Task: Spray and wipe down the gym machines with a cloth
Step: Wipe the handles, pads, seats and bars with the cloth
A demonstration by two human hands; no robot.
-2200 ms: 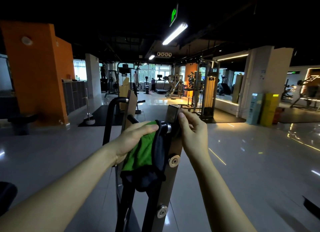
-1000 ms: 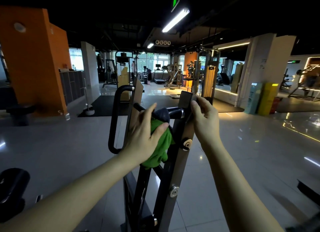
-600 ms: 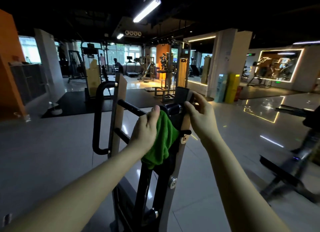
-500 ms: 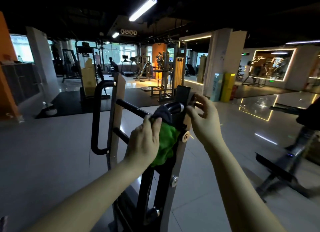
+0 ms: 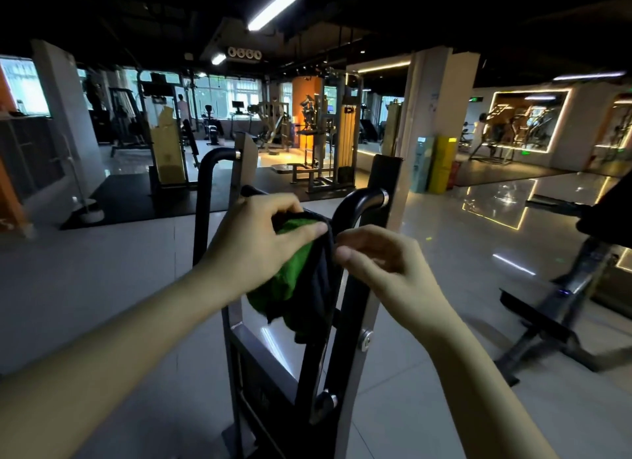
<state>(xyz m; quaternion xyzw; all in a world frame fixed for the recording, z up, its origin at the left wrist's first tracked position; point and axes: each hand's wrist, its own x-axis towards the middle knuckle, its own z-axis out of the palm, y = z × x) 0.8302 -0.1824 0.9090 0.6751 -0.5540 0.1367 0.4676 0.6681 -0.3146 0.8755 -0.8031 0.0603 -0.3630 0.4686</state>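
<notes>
Gripping cloth (image 5: pixel 290 277), left hand (image 5: pixel 253 239); right (image 5: pixel 379 256) curled

cloth (image 5: pixel 290 263): green face is showing fuzzy and napped, soft and matt; a darker side is folding over beside it, just as dull.
machine upright (image 5: pixel 352 383): flat metal plate, looking brushed, giving off a soft satin sheen.
handle tube (image 5: pixel 355 202): black-coated and smooth, catching a glossy highlight round the bend.
end cap (image 5: pixel 384 197): bare metal, gleaming bright at the tube's tip.
bolt head (image 5: pixel 366 338): polished metal disc, shining against the plate.
side loop (image 5: pixel 201 202): black tube, looking duller, semi-matt.
floor (image 5: pixel 478 270): smooth tiles, mirroring the strip lights, looking highly glossy.
mat (image 5: pixel 136 198): black, looking matt, soaking up the light.
</notes>
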